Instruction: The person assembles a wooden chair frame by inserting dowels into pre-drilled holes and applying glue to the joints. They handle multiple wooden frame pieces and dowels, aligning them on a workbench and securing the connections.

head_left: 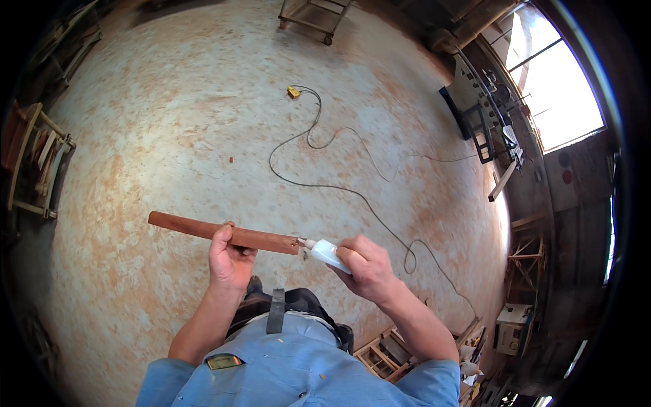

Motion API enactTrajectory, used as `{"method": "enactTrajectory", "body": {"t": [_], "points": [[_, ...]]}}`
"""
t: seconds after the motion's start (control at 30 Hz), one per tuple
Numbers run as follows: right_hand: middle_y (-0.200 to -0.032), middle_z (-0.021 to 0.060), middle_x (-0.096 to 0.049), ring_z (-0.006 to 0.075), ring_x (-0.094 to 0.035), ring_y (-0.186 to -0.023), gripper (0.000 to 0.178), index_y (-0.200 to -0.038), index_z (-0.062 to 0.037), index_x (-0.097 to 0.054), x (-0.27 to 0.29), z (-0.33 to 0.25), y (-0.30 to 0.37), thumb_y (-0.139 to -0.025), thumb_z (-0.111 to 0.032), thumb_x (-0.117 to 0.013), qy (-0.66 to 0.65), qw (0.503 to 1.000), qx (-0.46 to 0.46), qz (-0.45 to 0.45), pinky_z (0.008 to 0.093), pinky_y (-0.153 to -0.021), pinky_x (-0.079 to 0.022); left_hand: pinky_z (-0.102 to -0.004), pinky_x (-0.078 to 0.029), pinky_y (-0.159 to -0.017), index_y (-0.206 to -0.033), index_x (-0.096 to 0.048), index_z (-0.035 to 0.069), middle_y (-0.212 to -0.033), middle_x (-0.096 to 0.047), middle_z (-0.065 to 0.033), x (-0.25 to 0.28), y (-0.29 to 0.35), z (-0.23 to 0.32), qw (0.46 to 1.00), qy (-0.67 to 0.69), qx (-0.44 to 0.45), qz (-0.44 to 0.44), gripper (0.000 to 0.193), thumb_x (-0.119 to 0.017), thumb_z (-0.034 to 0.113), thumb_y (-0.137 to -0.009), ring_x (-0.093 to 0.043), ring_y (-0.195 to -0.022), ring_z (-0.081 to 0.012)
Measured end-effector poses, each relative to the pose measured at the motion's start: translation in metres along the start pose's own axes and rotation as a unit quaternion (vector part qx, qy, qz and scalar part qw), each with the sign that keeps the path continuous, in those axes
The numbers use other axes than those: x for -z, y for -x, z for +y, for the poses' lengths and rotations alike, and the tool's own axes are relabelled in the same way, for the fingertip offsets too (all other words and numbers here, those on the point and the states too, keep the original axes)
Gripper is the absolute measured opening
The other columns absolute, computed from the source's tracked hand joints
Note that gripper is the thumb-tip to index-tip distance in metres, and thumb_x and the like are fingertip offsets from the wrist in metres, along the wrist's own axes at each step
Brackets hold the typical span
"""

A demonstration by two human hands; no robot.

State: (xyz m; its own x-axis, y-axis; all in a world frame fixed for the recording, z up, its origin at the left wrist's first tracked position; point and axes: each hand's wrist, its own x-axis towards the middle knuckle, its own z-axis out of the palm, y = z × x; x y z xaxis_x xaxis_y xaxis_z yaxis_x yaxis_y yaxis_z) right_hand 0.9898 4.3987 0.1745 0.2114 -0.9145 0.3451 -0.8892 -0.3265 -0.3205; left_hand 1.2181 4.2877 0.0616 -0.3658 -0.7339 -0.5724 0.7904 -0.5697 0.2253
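My left hand point(231, 258) is closed around a reddish-brown wooden piece point(190, 226), long and slightly curved, held up in front of me with its far end pointing left. In my right hand point(367, 266) is a white squeeze bottle point(327, 254), tilted so its narrow nozzle meets the right end of the wood. That end has a dark notch or hole, where the nozzle tip sits; whether it goes inside I cannot tell. My right fingers wrap round the bottle's body.
A cable point(352, 192) with a yellow socket box point(293, 92) snakes over the stained floor. Wooden racks point(42, 163) stand at left, a wheeled cart point(315, 19) at the far side. Machinery point(485, 108) lines the right wall; a wooden frame point(381, 354) sits near my right elbow.
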Motion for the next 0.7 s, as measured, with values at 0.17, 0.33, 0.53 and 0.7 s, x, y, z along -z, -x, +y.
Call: {"method": "enactTrajectory", "body": {"t": [0.17, 0.33, 0.53, 0.7], "points": [[-0.090, 0.0067, -0.060, 0.0230, -0.060, -0.073, 0.027, -0.092, -0.0057, -0.061, -0.011, 0.024, -0.022, -0.071, -0.011, -0.076, 0.001, 1.000, 0.012, -0.010, 0.0341, -0.058, -0.050, -0.0288, -0.041, -0.063, -0.095, -0.060, 0.014, -0.086, -0.065, 0.0005, -0.010, -0.023, 0.008, 1.000, -0.001, -0.013, -0.005, 0.014, -0.067, 0.020, -0.084, -0.053, -0.072, -0.0133], [-0.086, 0.0069, -0.062, 0.0232, -0.060, -0.069, 0.029, -0.091, -0.0060, -0.061, -0.022, 0.062, -0.049, -0.070, -0.011, -0.080, -0.029, 0.998, 0.052, -0.009, 0.0339, -0.052, -0.049, -0.0293, -0.041, -0.063, -0.095, -0.060, 0.014, -0.083, -0.063, 0.0002, -0.022, -0.055, 0.010, 0.999, 0.000, -0.031, -0.009, 0.012, -0.066, 0.021, -0.086, -0.053, -0.071, -0.0137], [-0.084, 0.0071, -0.061, 0.0232, -0.060, -0.066, 0.026, -0.088, -0.0060, -0.060, -0.022, 0.121, -0.094, -0.073, -0.012, -0.079, -0.049, 0.996, 0.073, -0.023, 0.0340, -0.052, -0.048, -0.0310, -0.044, -0.068, -0.096, -0.060, 0.014, -0.084, -0.062, 0.0000, -0.058, -0.100, 0.008, 0.998, -0.007, -0.056, 0.010, 0.012, -0.064, 0.021, -0.087, -0.054, -0.076, -0.0148], [-0.084, 0.0073, -0.060, 0.0237, -0.060, -0.068, 0.026, -0.088, -0.0058, -0.059, -0.020, 0.166, -0.132, -0.074, -0.013, -0.079, -0.068, 0.993, 0.079, -0.047, 0.0344, -0.052, -0.048, -0.0333, -0.048, -0.077, -0.098, -0.060, 0.015, -0.089, -0.064, -0.0003, -0.087, -0.141, 0.006, 0.997, 0.003, -0.070, 0.034, 0.014, -0.065, 0.022, -0.087, -0.059, -0.084, -0.0160]]}}
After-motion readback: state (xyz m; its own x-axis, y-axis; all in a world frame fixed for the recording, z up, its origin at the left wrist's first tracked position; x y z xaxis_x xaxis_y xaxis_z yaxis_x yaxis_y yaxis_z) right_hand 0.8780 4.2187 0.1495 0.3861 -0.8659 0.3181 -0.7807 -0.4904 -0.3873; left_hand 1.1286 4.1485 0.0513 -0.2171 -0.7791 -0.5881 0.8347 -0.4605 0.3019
